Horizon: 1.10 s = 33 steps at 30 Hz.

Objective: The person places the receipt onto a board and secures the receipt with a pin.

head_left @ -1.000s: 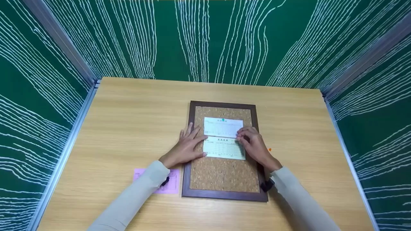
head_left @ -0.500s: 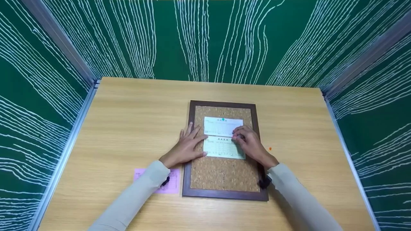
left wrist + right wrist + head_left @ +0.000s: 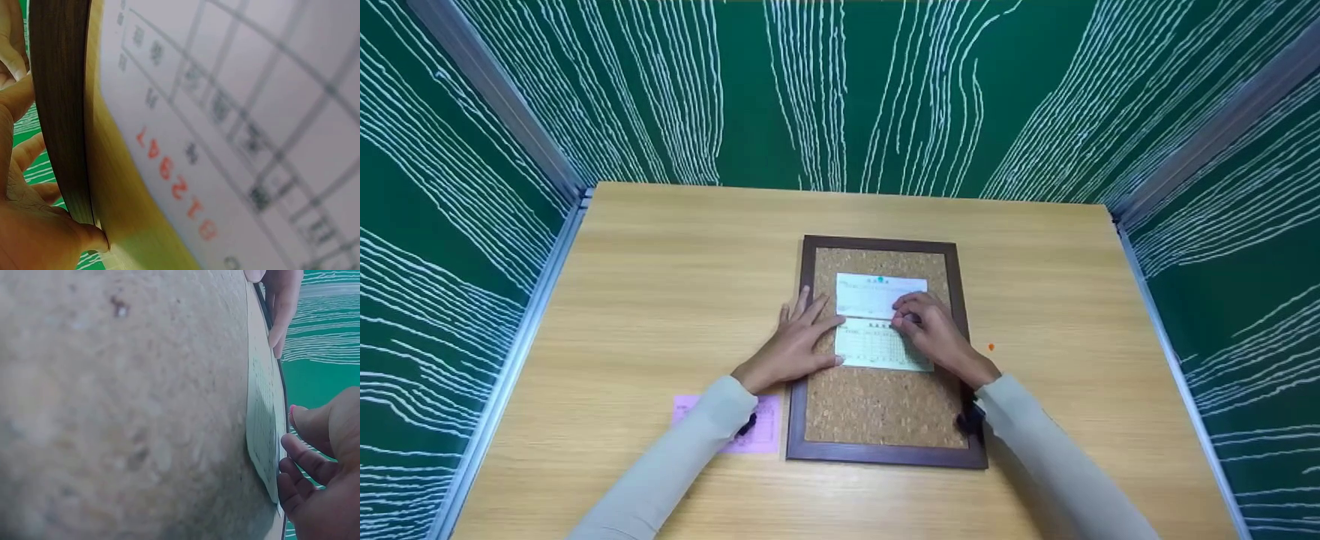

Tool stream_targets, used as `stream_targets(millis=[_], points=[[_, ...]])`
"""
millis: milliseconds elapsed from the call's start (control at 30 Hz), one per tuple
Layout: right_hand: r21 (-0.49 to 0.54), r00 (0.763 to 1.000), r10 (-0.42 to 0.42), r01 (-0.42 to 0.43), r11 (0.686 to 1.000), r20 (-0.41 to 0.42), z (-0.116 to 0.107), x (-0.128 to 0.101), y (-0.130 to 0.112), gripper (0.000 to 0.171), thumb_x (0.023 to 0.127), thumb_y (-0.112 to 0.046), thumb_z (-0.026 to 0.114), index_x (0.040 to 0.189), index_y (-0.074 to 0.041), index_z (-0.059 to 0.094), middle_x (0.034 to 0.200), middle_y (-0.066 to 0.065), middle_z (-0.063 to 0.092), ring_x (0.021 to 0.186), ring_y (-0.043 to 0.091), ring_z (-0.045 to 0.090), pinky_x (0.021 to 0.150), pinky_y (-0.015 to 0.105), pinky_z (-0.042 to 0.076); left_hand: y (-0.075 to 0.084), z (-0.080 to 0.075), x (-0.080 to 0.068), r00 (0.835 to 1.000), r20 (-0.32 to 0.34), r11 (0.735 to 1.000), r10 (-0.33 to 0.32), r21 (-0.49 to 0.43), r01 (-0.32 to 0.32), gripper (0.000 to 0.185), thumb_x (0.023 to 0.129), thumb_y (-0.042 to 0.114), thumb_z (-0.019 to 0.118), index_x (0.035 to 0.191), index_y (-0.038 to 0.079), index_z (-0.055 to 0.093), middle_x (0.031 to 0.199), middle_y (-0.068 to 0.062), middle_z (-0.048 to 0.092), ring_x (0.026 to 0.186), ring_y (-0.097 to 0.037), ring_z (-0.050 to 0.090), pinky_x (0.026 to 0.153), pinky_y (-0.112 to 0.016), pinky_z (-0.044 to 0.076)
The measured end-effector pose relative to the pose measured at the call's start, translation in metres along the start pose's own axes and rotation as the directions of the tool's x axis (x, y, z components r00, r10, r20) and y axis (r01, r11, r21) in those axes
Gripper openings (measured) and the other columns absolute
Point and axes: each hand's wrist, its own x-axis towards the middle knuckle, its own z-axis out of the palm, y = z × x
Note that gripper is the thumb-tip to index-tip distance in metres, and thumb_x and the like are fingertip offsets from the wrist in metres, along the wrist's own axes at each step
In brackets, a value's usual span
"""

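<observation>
Lying on the cork board [image 3: 883,405], the lower slip [image 3: 874,351] sits just below an upper slip [image 3: 870,295] pinned with a green pin [image 3: 880,279]. Right hand [image 3: 934,337] rests curled fingertips at the lower slip's top edge; what they pinch cannot be told. Left hand [image 3: 795,345], fingers straight, presses the slip's left edge and the board's frame. A pink note [image 3: 761,433] and an orange pin [image 3: 991,347] lie on the table [image 3: 660,300].

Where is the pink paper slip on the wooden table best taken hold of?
Take the pink paper slip by its right edge, coming from the near side: it lies flat, and the left sleeve covers its left part. A fingertip grip that lifts a corner first looks safest.
</observation>
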Motion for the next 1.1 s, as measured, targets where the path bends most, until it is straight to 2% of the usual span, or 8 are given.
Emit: stream_targets(millis=[267,500,733,1100], points=[[-0.025,1.000,-0.001,0.001,1.000,0.006,0.004,0.005,-0.001,0.009,0.103,-0.007,0.077,0.097,-0.003,0.080,0.125,0.011,0.073,0.122,0.030,0.058,0.103,0.047,0.046,0.000,0.001,-0.001,1.000,-0.004,1.000,-0.006,0.003,0.006,0.069,0.101,0.045,0.077,0.162,0.020,0.056,0.182,-0.021,0.019,0.168,-0.047,-0.009,0.128,-0.076,-0.005],[-0.030,1.000,0.011,-0.011,0.999,0.020,0.009,0.009,-0.003,0.011,0.104,-0.011,0.078,0.096,-0.004,0.081,0.125,0.012,0.070,0.120,0.029,0.056,0.095,0.041,0.045,0.001,0.001,-0.002,1.000,-0.005,1.000,-0.016,-0.001,0.016,0.069,0.101,0.046,0.077,0.162,0.021,0.056,0.182,-0.020,0.018,0.169,-0.046,-0.009,0.129,-0.075,-0.005],[-0.051,1.000,0.012,-0.011,0.999,0.023,0.012,0.011,-0.006,0.011,0.101,-0.008,0.080,0.091,-0.006,0.082,0.121,0.012,0.068,0.119,0.030,0.053,0.097,0.043,0.042,0.002,0.001,-0.002,1.000,-0.002,1.000,-0.015,0.000,0.015,0.070,0.101,0.045,0.078,0.163,0.021,0.056,0.182,-0.020,0.018,0.169,-0.045,-0.009,0.129,-0.076,-0.005],[-0.062,0.998,0.039,-0.036,0.997,0.042,0.013,0.017,-0.010,0.014,0.103,-0.008,0.077,0.090,-0.006,0.081,0.114,0.011,0.065,0.109,0.029,0.047,0.092,0.041,0.037,-0.002,0.002,0.000,1.000,0.001,1.000,-0.017,-0.002,0.017,0.071,0.101,0.048,0.078,0.163,0.021,0.056,0.182,-0.020,0.018,0.169,-0.044,-0.010,0.128,-0.077,-0.004]])
